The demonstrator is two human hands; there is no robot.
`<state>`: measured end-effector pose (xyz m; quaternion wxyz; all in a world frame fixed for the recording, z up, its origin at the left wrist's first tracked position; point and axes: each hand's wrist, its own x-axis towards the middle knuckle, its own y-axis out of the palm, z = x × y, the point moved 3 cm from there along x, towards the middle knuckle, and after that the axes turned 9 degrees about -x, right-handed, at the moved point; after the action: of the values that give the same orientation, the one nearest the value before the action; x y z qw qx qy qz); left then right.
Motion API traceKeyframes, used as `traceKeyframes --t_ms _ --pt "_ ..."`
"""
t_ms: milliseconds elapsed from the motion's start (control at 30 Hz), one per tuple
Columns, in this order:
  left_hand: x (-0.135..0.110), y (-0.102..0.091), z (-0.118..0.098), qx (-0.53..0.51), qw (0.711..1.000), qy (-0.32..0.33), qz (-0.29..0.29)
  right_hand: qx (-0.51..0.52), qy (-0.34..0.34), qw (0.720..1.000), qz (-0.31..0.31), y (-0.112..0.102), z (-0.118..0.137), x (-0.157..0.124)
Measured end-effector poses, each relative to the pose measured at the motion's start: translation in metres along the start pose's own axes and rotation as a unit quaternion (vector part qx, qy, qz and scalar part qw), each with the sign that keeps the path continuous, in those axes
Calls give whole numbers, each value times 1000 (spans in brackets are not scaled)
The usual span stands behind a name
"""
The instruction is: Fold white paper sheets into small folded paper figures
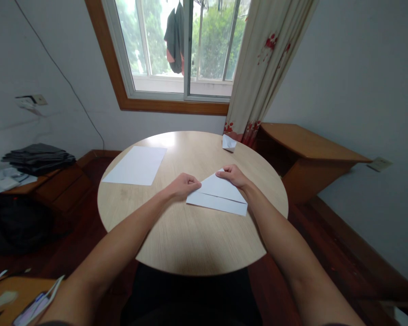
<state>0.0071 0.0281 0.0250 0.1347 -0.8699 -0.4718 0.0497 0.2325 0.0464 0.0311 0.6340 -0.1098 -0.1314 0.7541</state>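
Observation:
A white sheet of folded paper [221, 190] is between my hands over the round table [190, 244]. Its upper part comes to a point, and a straight strip runs along the bottom edge. My left hand [185, 184] pinches the paper's left side, thumb on top. With thumb on the front and fingers behind, my right hand [234, 175] grips it near the upper point. Behind the right hand, a small folded paper piece [229, 143] stands by the table's far edge. To the left lies a flat white sheet [138, 165].
A wooden desk [319, 145] stands right of the table, beside a flowered curtain [258, 68]. Dark folded cloth [39, 158] is stacked on a wooden cabinet at left. In the lower left corner, a phone [36, 308] lies on another surface.

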Motion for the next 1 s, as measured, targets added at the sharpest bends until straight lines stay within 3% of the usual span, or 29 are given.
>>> traceKeyframes --t_ms 633,1000 --pt "0 1 -9 4 1000 18 14 -4 -22 999 40 20 15 -6" --pt "2 2 -6 3 1000 21 -16 -6 -30 996 79 34 10 -3"
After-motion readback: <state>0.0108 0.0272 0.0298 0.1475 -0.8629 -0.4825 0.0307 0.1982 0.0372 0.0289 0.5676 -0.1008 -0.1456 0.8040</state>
